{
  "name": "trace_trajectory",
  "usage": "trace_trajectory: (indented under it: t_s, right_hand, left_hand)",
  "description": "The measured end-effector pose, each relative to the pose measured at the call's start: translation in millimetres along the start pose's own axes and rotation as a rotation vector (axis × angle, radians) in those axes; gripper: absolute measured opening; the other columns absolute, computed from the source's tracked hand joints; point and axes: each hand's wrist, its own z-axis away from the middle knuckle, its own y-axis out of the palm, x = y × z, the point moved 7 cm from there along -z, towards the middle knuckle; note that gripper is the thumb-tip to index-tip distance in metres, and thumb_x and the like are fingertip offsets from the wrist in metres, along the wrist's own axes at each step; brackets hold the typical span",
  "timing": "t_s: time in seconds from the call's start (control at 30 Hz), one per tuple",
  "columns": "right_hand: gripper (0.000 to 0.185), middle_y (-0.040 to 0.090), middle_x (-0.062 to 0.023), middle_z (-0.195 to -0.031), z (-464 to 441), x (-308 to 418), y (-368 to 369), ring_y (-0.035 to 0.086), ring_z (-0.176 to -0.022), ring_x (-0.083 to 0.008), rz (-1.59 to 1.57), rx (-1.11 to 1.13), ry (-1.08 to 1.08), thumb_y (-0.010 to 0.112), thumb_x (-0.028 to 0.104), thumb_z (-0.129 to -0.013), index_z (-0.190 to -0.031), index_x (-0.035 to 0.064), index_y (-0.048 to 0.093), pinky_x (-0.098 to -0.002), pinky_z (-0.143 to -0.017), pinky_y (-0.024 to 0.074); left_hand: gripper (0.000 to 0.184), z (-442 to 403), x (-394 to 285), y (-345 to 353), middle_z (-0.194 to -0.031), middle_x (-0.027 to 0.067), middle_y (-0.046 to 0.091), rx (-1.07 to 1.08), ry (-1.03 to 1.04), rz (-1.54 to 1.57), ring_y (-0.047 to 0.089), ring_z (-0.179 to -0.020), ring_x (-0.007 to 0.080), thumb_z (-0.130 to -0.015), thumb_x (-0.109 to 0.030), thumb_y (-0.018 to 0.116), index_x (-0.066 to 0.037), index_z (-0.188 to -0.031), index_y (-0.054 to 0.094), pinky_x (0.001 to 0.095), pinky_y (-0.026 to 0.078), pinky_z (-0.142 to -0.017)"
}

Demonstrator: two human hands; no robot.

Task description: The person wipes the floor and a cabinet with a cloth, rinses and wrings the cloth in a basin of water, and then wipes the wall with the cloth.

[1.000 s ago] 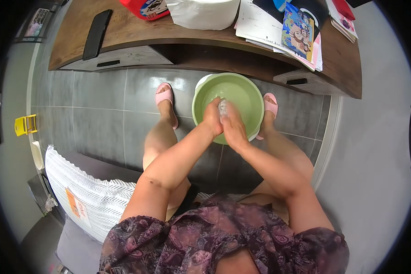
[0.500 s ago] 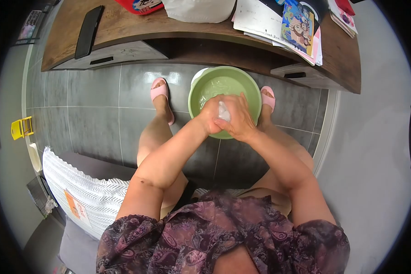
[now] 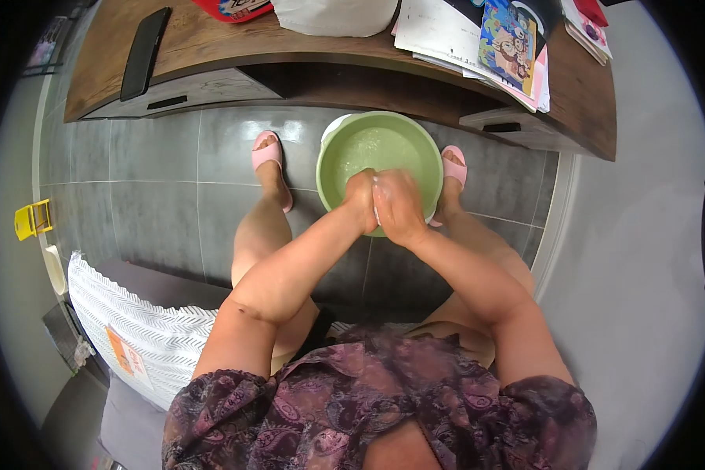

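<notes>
A green basin (image 3: 337,153) with water in it stands on the floor between my feet. Over its near part my left hand (image 3: 360,196) and my right hand (image 3: 398,205) are pressed together, both closed around something small and whitish (image 3: 377,210). Only a sliver of that white thing shows between the hands, and what it is I cannot make out. The right hand is slightly blurred.
Beyond the basin is a wooden cabinet (image 3: 211,55) bearing a black phone (image 3: 145,53), a white roll (image 3: 337,16), a red package (image 3: 231,8) and papers (image 3: 439,35). Pink slippers (image 3: 266,153) flank the basin. A yellow stool (image 3: 33,220) and a patterned cushion (image 3: 141,321) are at left.
The hands have closed more over the white thing, which showed more half a second ago. The whole view has shifted slightly, so the basin appears higher and further left than at first.
</notes>
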Motion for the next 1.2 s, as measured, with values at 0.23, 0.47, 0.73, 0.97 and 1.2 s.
trace_trajectory:
  t_s: [0.23, 0.47, 0.73, 0.97, 1.2]
  right_hand:
    - [0.025, 0.058, -0.0071, -0.083, 2, -60, -5, 0.056, -0.072, -0.0157, -0.712, -0.154, 0.844, 0.045, 0.022, -0.086, -0.093, -0.0005, 0.054, -0.0266, -0.061, 0.0432]
    - [0.021, 0.057, -0.0058, -0.082, 3, -71, -12, 0.052, -0.072, -0.0124, -0.967, -0.112, 1.058, 0.052, 0.01, -0.076, -0.095, -0.0002, 0.055, -0.0247, -0.062, 0.0411]
    - [0.019, 0.053, -0.0051, -0.081, 11, -95, -21, 0.047, -0.072, -0.0134, -0.606, -0.078, 1.035, 0.053, 0.011, -0.073, -0.09, 0.0019, 0.056, -0.0268, -0.064, 0.0396]
    - [0.012, 0.05, -0.006, -0.079, 5, -93, -40, 0.046, -0.071, -0.0133, -0.743, -0.28, 1.04, 0.049, 0.008, -0.074, -0.085, 0.0023, 0.052, -0.0267, -0.064, 0.0404]
    - [0.014, 0.052, -0.0061, -0.078, -3, -89, -51, 0.049, -0.068, -0.0125, -0.89, -0.495, 0.963, 0.048, 0.008, -0.075, -0.086, 0.0013, 0.052, -0.0236, -0.062, 0.0404]
  left_hand:
    - [0.031, 3, -18, -6, -0.103, 0.0069, 0.051, 0.033, 0.044, -0.058, 0.05, -0.091, 0.019, -0.087, -0.03, 0.038, -0.007, -0.107, 0.045, 0.0362, 0.041, -0.081]
    - [0.015, 5, -42, -27, -0.087, 0.0003, 0.051, 0.047, 0.263, -0.235, 0.048, -0.079, 0.0108, -0.078, -0.011, 0.05, -0.009, -0.093, 0.048, 0.0307, 0.04, -0.073]
    - [0.009, 6, -63, -42, -0.076, -0.0004, 0.051, -0.091, 0.432, -0.172, 0.047, -0.068, 0.009, -0.075, -0.006, 0.049, -0.009, -0.083, 0.049, 0.0226, 0.038, -0.06]
    - [0.012, 11, -64, -52, -0.08, 0.0003, 0.053, -0.207, 0.465, -0.306, 0.049, -0.072, 0.0095, -0.075, -0.007, 0.051, -0.009, -0.086, 0.049, 0.0229, 0.038, -0.063]
    - [0.011, -1, -53, -57, -0.084, 0.002, 0.053, -0.21, 0.389, -0.388, 0.053, -0.076, 0.0126, -0.076, -0.006, 0.05, -0.01, -0.086, 0.048, 0.0247, 0.042, -0.066]
